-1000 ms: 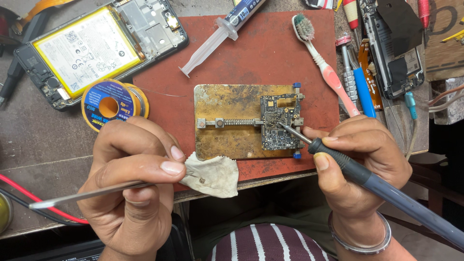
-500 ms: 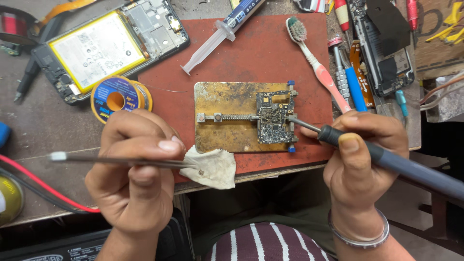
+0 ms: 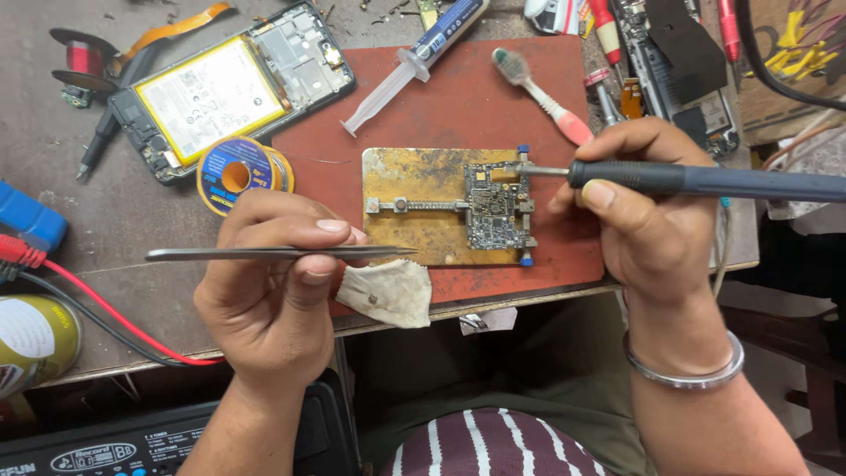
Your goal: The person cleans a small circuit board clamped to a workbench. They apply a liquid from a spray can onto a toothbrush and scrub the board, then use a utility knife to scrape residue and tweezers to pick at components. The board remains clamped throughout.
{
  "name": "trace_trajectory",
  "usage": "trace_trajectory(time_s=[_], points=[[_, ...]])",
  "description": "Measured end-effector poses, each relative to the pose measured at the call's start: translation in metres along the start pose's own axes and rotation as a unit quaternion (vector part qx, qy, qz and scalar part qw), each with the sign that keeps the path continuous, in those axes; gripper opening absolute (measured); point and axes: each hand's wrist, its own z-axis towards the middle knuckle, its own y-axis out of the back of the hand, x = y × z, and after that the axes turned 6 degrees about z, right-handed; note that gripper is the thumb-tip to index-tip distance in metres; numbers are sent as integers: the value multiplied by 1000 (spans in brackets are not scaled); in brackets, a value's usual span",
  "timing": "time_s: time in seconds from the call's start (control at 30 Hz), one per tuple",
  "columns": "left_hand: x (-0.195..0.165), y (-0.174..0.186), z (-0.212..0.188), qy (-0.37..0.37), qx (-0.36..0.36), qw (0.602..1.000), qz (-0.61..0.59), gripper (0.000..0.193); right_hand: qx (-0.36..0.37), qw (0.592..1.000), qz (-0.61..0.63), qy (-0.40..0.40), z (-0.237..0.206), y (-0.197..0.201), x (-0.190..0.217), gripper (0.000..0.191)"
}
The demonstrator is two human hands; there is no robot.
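Observation:
My right hand [image 3: 652, 220] grips a dark blue soldering iron [image 3: 705, 181] held level, its metal tip at the upper right edge of a small circuit board [image 3: 495, 204]. The board is clamped in a stained brass holder [image 3: 414, 207] on a red mat [image 3: 458, 106]. My left hand [image 3: 273, 291] pinches steel tweezers [image 3: 264, 254], which lie level with the tip pointing right, just short of the holder's lower left. A dirty scrap of cloth [image 3: 388, 293] lies at the mat's near edge beside that hand.
An opened phone with a yellow battery [image 3: 211, 92] and a solder spool [image 3: 240, 172] lie at left. A syringe [image 3: 414, 62], a toothbrush [image 3: 542, 92] and more tools sit at the back. Red and black leads [image 3: 106, 308] cross the near left by a can [image 3: 31, 339].
The soldering iron has swung from slanting down to level, its tip moving to the board's upper right. The tweezers have shifted right and clear of the cloth, which now lies loose.

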Motion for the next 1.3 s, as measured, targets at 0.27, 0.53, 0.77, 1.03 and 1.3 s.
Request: trace_trajectory(time_s=[0.27, 0.53, 0.77, 1.03, 1.3], points=[[-2, 2, -1, 14, 3, 1000, 13, 21, -12, 1000, -18, -8, 2, 4, -4, 24], [-2, 4, -1, 25, 15, 999, 39, 19, -41, 991, -128, 16, -1, 5, -7, 24], [-3, 4, -1, 22, 18, 999, 40, 18, -34, 988, -149, 21, -3, 4, -8, 22], [-4, 4, 0, 20, 18, 999, 42, 18, -31, 986, -162, 28, -2, 2, -7, 21], [-5, 5, -1, 17, 18, 998, 51, 19, -48, 984, -171, 16, 1, -5, -2, 20]])
